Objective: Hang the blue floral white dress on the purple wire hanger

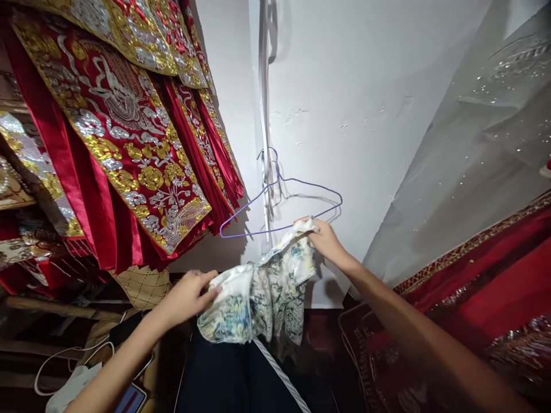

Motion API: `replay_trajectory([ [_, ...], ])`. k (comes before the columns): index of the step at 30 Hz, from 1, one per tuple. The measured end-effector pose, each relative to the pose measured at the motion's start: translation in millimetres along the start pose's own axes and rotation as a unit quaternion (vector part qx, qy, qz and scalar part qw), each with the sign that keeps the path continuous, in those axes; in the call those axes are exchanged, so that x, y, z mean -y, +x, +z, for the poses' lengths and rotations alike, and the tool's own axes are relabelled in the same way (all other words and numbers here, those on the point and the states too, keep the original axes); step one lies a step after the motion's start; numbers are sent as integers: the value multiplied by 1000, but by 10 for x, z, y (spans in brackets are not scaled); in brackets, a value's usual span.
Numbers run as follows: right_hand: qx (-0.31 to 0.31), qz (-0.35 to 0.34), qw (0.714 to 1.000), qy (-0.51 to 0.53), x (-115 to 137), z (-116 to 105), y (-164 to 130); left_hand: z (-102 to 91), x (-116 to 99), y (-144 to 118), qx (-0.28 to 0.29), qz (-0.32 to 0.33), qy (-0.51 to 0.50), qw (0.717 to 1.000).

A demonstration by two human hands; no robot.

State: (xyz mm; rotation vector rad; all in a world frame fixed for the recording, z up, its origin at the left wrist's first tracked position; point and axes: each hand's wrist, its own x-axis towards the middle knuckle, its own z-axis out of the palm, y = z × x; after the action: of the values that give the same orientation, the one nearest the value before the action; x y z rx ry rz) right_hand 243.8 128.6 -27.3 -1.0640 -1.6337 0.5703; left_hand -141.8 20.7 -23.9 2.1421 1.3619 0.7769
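2 hands, 1 floral garment, 1 purple wire hanger, approx. 3 red embroidered robes, 1 white cable

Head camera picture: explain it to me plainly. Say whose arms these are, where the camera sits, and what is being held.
The camera sits on a person's head, looking forward and down, so both arms are that person's own. The left hand and right hand each have a grip on a floral printed garment, stretched between them. Just above the right hand a purple wire hanger hangs against the white wall. Red robes with gold and silver embroidery hang at the left.
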Motion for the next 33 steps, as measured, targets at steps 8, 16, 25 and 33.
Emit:
replay_trajectory([
  [8, 26, -28, 997, -65, 397, -173, -147, -346, -457, 513, -170, 124, 168, 963],
  [16, 14, -14, 996, -83, 383, -73, -196, -575, -618, 337, -204, 105, 88, 969],
  [25, 53, -2, 997, -63, 542, 146, -295, -757, -437, 766, -211, 93, 194, 954],
  [33, 71, 6, 997, -43, 677, 74, -370, -756, -511, 1146, -223, 7, 263, 939],
])
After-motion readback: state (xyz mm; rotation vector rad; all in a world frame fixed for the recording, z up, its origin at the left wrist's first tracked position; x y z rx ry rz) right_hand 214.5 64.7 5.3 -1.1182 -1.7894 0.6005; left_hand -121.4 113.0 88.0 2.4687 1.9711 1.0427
